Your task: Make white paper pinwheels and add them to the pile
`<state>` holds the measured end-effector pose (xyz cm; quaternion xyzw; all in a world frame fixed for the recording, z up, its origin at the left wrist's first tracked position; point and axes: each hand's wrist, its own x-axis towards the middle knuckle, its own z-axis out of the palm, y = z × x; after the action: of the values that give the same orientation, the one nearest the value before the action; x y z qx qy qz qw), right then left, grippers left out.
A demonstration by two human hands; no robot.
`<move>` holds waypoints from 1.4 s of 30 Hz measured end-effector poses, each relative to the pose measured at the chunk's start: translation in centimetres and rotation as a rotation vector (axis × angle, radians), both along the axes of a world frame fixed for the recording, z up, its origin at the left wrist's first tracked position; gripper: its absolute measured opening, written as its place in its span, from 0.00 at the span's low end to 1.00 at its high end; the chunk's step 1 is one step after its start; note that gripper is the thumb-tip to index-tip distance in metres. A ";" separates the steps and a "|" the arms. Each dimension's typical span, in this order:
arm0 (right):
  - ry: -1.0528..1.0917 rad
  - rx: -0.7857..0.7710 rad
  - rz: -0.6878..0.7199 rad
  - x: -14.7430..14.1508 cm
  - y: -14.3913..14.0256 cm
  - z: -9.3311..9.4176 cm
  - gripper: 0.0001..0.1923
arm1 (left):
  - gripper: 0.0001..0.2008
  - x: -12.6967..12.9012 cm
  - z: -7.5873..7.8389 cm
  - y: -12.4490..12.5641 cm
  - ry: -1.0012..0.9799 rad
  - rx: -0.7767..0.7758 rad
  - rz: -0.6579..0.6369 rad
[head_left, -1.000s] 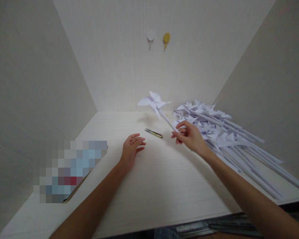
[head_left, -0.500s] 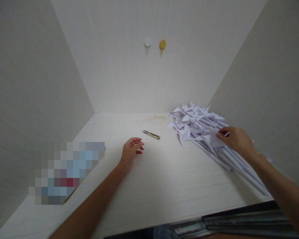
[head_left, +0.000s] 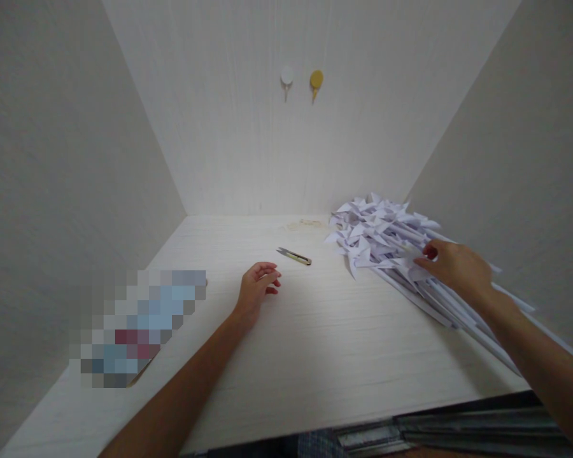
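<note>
My right hand (head_left: 456, 267) rests fingers-down on the pinwheel pile (head_left: 386, 238) at the surface's (head_left: 315, 343) right; my left hand (head_left: 256, 287) lies loosely open, empty. Pressing could crush folds or slide sticks off.

A small yellow-handled cutter (head_left: 294, 256) is lying on the pale surface (head_left: 315, 343), a blurred flat object (head_left: 138, 327) is resting at its left edge, and two round hooks (head_left: 302, 79) are sticking to the back wall
</note>
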<state>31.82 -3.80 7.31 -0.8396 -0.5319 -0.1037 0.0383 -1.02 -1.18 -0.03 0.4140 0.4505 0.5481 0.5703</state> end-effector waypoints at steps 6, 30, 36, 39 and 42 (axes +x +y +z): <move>-0.059 0.143 0.071 -1.7 -0.4 2.1 0.10 | 0.11 0.1 -0.1 0.1 0.038 0.008 -0.027; 0.368 0.059 0.637 -16.5 9.7 -8.4 0.09 | 0.16 0.6 -1.3 0.0 0.606 0.219 -0.257; 0.245 0.026 0.686 -17.0 10.5 -8.3 0.08 | 0.15 0.6 -1.5 0.2 0.597 0.197 -0.260; 0.218 0.040 0.666 -17.3 13.1 -7.6 0.10 | 0.16 0.7 -1.7 0.3 0.601 0.188 -0.254; 0.234 0.046 0.588 -18.0 16.8 -6.9 0.12 | 0.16 0.7 -1.8 0.4 0.596 0.180 -0.249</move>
<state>13.82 13.04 0.41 -0.6549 -0.7414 -0.0028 0.1466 -0.31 -0.80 -1.79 0.6567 0.4930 0.3668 0.4373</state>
